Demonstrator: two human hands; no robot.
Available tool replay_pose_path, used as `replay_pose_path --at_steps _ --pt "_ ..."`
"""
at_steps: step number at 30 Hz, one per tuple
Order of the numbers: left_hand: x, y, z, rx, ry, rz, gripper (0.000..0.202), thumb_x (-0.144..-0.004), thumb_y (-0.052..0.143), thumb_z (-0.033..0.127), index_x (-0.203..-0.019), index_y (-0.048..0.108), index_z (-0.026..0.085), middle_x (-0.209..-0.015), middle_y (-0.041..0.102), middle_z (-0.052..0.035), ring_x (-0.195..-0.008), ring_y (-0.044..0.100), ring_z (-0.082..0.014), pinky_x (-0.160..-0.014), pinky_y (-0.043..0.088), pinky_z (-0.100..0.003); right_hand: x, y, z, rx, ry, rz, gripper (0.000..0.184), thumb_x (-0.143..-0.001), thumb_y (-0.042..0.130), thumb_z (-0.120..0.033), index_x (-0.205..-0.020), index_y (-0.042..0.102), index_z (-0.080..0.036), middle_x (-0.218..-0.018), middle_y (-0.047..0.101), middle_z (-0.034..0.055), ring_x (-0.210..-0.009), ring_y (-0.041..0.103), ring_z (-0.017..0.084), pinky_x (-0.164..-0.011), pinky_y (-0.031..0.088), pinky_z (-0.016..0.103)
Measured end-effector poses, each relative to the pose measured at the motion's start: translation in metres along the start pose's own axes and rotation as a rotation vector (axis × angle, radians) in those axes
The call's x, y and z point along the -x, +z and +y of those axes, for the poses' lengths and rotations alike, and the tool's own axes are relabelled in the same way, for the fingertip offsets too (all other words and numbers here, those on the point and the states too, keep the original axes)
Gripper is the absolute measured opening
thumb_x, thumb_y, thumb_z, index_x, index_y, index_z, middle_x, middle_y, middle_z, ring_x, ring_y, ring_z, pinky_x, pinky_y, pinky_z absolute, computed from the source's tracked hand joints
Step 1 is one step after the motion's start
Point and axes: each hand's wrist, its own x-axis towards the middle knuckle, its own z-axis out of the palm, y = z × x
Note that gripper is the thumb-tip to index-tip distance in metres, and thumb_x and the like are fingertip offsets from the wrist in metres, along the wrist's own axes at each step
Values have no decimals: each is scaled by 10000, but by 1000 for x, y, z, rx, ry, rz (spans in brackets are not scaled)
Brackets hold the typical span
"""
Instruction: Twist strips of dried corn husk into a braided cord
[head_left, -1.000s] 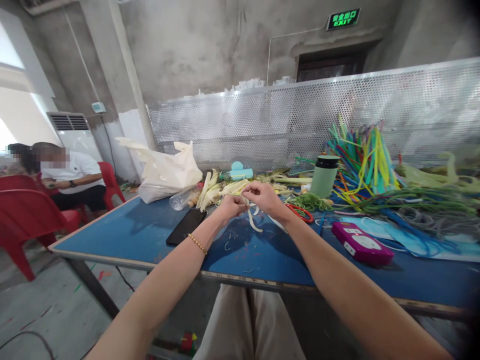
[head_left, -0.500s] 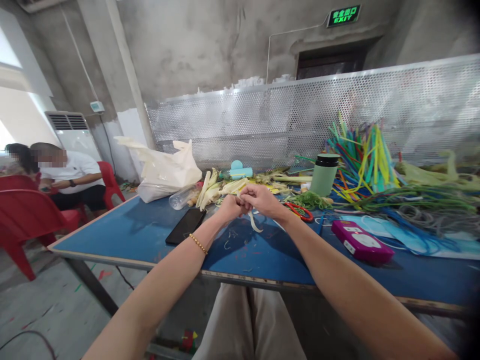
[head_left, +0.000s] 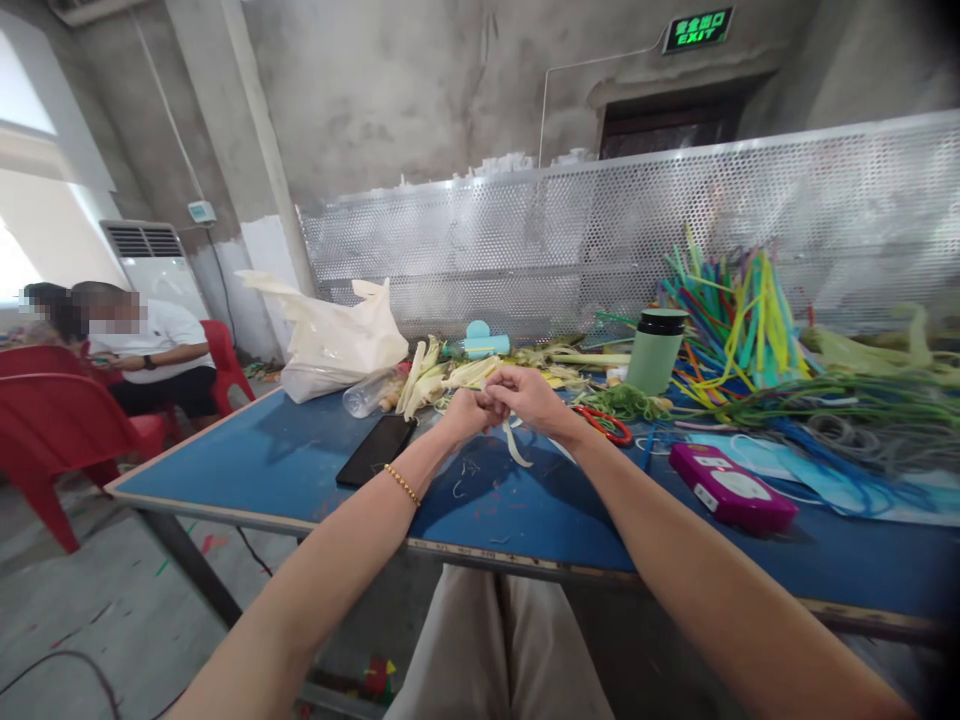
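My left hand (head_left: 466,412) and my right hand (head_left: 531,396) meet above the blue table, fingertips pinched together. From between them hangs a thin, pale, curling strip (head_left: 517,448) that looks like corn husk. The fingers hide its upper part, and I cannot make out which fingertips grip it. Behind the hands lie pale corn husks (head_left: 424,378). Red-handled scissors (head_left: 613,428) rest close to my right wrist. A dark phone or tablet (head_left: 375,450) lies left of my left hand.
A white plastic bag (head_left: 341,345) and a clear bottle (head_left: 366,396) stand at the left. To the right are a green flask (head_left: 654,355), a purple device (head_left: 731,487), blue face masks (head_left: 847,480) and colourful strips (head_left: 757,320). A person (head_left: 161,345) sits far left.
The view has shifted slightly, so everything appears a little farther right. Both hands stay together, with small finger movements; the pale strip still hangs beneath them.
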Motion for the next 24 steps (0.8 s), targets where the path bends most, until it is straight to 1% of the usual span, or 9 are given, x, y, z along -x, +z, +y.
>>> replay_pose_path --at_steps 3,5,6,8,10,11,15,18,24 --pt "-3 -5 3 160 -89 18 110 -603 729 168 -599 650 92 -548 587 -31 -445 451 -70 -446 303 -223 -4 -8 3 4 51 274 187 -758 602 -328 -862 618 -174 -631 633 17 -485 552 133 -456 425 251" --pt "-6 -9 4 259 -139 43 159 -587 760 197 -652 669 84 -580 605 -38 -439 450 -69 -432 283 -221 -3 -14 5 53 152 417 188 -761 596 -346 -798 620 -163 -697 665 48 -458 525 120 -423 378 250" --pt "-7 -10 3 313 -154 68 184 -571 776 201 -673 672 88 -584 602 -33 -449 459 -72 -434 285 -217 -2 -16 6 114 195 381 200 -758 595 -349 -703 610 -157 -653 650 48 -446 508 116 -425 363 251" --pt "-9 -12 1 388 -156 109 217 -544 800 206 -669 660 96 -584 590 -23 -472 470 -71 -442 286 -210 2 -17 10 244 222 222 313 -742 611 -377 -525 552 -158 -510 567 24 -445 474 112 -439 329 247" --pt "-11 -12 -1 413 -129 146 231 -533 810 215 -656 651 101 -579 580 -16 -479 468 -68 -447 281 -210 5 -13 14 274 187 90 403 -738 608 -432 -456 499 -165 -434 478 -6 -441 427 100 -444 292 240" --pt "-11 -12 -2 410 -112 157 236 -534 813 222 -657 650 102 -582 582 -16 -478 465 -67 -448 277 -212 6 -11 15 248 168 67 398 -731 608 -442 -467 511 -162 -436 476 -12 -445 420 96 -450 288 237" --pt "-10 -11 -3 380 -57 117 247 -548 810 254 -666 654 104 -613 606 -32 -474 467 -72 -456 268 -232 6 -6 17 81 155 115 274 -685 629 -398 -601 626 -137 -526 573 4 -482 465 101 -481 333 229" --pt "-9 -10 -2 364 -26 85 231 -553 803 256 -647 660 101 -610 607 -35 -476 472 -80 -465 273 -242 6 -6 15 54 156 93 278 -680 638 -386 -557 615 -137 -503 561 7 -479 463 100 -469 328 225" --pt "-10 -10 -3 359 -2 173 188 -567 788 208 -696 693 109 -614 633 -36 -484 493 -87 -483 304 -238 5 -5 15 38 208 110 217 -658 666 -350 -601 647 -141 -490 560 -10 -435 422 86 -423 286 218"
